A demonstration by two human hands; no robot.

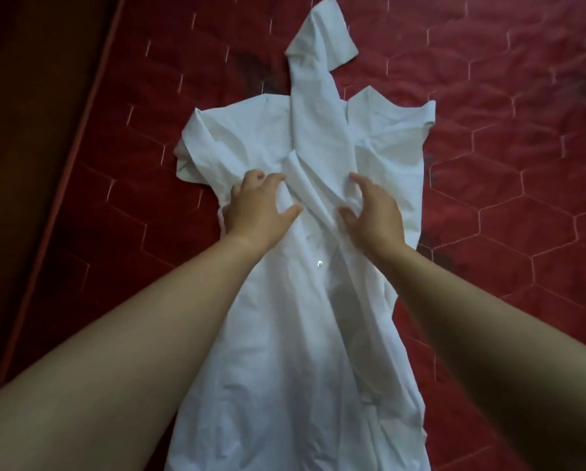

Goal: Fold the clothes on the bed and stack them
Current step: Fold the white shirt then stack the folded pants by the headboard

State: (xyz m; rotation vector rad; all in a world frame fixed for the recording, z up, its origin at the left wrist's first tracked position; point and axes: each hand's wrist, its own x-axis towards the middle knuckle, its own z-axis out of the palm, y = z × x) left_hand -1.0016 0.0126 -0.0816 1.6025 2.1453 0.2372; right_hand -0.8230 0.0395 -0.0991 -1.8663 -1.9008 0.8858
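Looking down at a white garment (285, 351) spread lengthwise over a red bed (505, 198) quilted in hexagons, running from the bottom edge of the frame up past the centre. Widest across the upper middle, with one short sleeve (322, 42) thrown upward to the top centre and a twisted band of cloth crossing diagonally down the chest. One small shiny button (320, 264) just below centre. Two bare forearms entering from the lower corners and meeting on the garment at mid-frame. Left hand (257, 207) palm down on the cloth, fingers bent at the tips, thumb splayed wide toward the centre (hard to tell: gripping or only pressing). Right hand (375, 215) near it but apart, fingers and thumb curved round the raised ridge of the diagonal band, holding it. Dark brown strip (30, 130) down the left side of the frame, beyond the bed's edge.
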